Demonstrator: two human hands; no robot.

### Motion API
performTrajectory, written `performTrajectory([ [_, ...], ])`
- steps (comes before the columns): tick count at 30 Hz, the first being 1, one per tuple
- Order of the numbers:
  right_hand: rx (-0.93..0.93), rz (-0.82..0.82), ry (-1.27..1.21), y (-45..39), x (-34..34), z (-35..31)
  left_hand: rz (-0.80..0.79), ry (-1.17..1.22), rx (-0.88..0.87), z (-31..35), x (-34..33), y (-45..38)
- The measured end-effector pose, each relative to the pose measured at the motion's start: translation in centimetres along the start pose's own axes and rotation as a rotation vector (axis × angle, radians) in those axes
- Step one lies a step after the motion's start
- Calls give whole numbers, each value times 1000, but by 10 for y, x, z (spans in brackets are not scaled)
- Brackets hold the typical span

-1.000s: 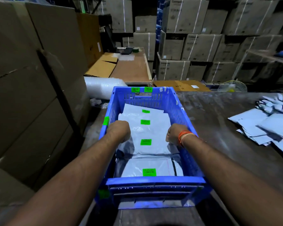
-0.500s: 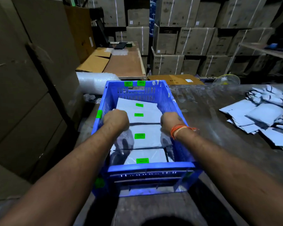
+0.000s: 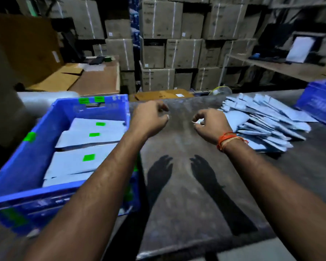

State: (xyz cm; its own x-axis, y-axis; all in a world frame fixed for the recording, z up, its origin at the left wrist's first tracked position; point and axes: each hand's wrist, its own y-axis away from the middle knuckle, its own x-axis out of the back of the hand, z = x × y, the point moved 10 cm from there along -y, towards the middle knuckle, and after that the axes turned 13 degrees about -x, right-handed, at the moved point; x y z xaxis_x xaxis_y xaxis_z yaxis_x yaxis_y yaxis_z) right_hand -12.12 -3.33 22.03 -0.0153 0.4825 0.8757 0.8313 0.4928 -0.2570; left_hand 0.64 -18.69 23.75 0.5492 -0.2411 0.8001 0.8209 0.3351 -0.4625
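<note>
Blue crate [image 3: 26, 159] of green-labelled mailer bags [image 3: 73, 164] is set on the counter [image 3: 177, 189], just left of the left hand [image 3: 149, 120]. Both hands' fingers [image 3: 163, 108] are held loosely curled, with nothing grasped. A mailer pile [image 3: 267, 125] is seen just beyond the right hand [image 3: 212, 124].

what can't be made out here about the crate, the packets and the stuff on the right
Head view only:
- Green labels: print too small and blurred.
- Nearest packet in the blue crate: partly hidden by the left forearm.
- Second blue crate: cut off by the right edge.
- Lower mailers in the pile: buried under the top ones.
</note>
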Motion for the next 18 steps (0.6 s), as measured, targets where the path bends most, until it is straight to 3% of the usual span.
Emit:
performTrajectory([
  [9,-241,-72,55,37,35,260,-204,198,-130,200,-219,-17],
  [18,-375,17,6,41,73,425,-254,247,-255,329,-344,-75],
])
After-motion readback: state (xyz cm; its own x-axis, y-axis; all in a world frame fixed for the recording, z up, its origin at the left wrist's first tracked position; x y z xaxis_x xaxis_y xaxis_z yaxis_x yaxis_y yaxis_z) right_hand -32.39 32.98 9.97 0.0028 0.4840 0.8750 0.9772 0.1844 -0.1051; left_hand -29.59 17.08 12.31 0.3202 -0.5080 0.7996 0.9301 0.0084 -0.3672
